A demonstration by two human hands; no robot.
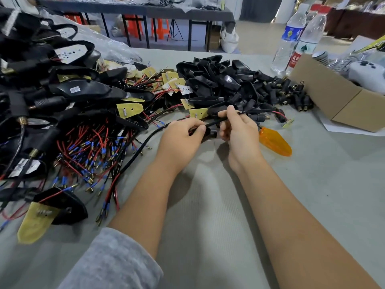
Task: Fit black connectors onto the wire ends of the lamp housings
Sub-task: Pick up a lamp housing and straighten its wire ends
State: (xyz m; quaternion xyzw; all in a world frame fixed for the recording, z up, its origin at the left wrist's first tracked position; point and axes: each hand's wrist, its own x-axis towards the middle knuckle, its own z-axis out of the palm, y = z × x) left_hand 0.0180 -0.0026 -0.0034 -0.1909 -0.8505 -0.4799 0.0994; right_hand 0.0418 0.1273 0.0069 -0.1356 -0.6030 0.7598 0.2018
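Past your grey sleeve [116, 259], your left hand [183, 136] pinches the black sleeved wire [214, 122], which runs up-right through your right hand's [237, 130] pinching fingers [230, 113], the black connector [210, 133] lying between both hands above the bench [208, 205].

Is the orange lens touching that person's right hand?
Apart. The head view shows grey table between the orange lens and the right hand.
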